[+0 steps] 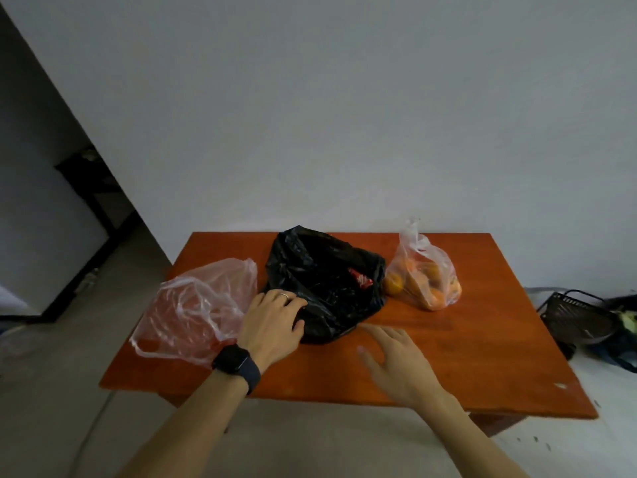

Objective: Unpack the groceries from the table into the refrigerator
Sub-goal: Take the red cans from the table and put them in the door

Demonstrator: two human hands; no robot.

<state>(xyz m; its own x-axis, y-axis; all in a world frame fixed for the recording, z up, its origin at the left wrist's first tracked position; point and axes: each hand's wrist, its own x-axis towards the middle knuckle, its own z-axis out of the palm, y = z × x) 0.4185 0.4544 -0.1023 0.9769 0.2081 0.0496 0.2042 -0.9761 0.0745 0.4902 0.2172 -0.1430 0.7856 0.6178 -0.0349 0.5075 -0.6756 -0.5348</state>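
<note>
An orange-brown wooden table (pixel 482 339) stood against a plain grey wall (pixel 344 115), with three bags of groceries lying in a row across its far half. In the middle sat a crumpled black plastic bag (pixel 331 270), its mouth gaping enough to show a piece of red printed packaging (pixel 362 281) inside. Just beside it on the left, and touching it, lay a limp, clear pinkish plastic bag (pixel 196 305) with its loop handles trailing toward the table's near left edge; what it held could not be made out. To the right of the black plastic bag, close against it, a clear knotted plastic bag of round orange fruit (pixel 424 277) stood with its tied top pointing up. The left hand (pixel 272 322), wearing a thin ring (pixel 285 296) and a dark wristwatch (pixel 236 362), gripped the near left edge of the black plastic bag, fingers curled over the plastic and thumb pressed against it. The right hand (pixel 396 360), blurred, hovered over bare wood near the bag's front right corner, fingers spread and holding nothing. On the floor to the right of the table lay a black wire basket (pixel 575 315).
</note>
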